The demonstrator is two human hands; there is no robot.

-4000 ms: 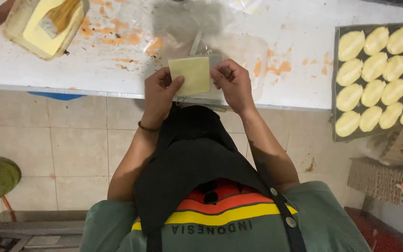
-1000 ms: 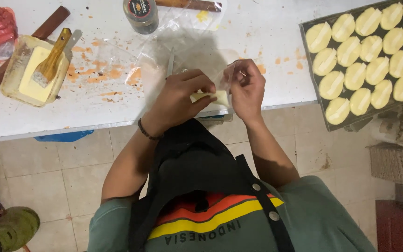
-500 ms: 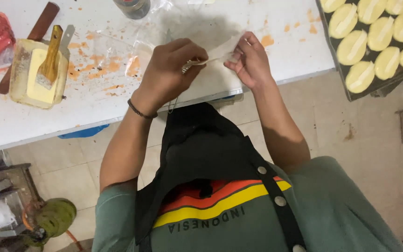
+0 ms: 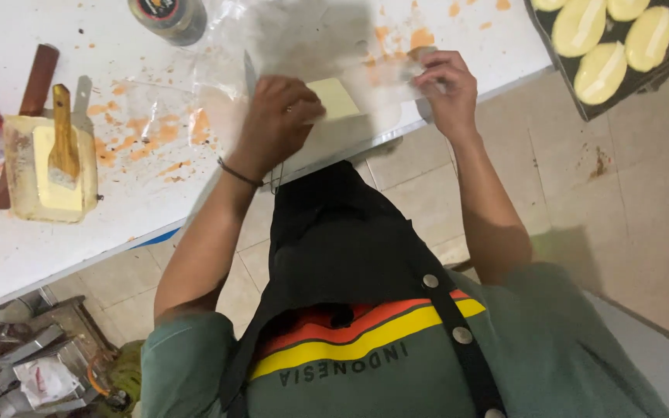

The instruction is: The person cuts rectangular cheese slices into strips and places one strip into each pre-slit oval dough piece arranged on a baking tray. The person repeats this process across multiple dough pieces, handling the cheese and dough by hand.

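Both forearms reach forward from the body over the near edge of the white surface (image 4: 156, 201), elbows bent and held out to each side. Left hand (image 4: 276, 120): back of hand up, wrist carrying a thin dark band (image 4: 239, 173), fingers curled down and closed on the left end of a pale yellow square piece (image 4: 336, 98) that lies under clear plastic film (image 4: 385, 81). Right hand (image 4: 447, 85): wrist flexed, fingers pinched narrow on the right edge of the same film, just beside the square piece. The piece sits between the two hands, on the surface near its front edge. Orange smears (image 4: 156, 135) mark the surface left of the left hand. Further left, a shallow tub of yellow spread (image 4: 29, 186) with a wooden-handled brush (image 4: 62, 135) resting in it; a brown wooden handle (image 4: 29, 97) lies beside the tub. A dark jar (image 4: 168, 17) stands at the far edge. At upper right, a dark tray (image 4: 582, 101) holds pale oval dough pieces (image 4: 602, 71), well apart from the right hand.
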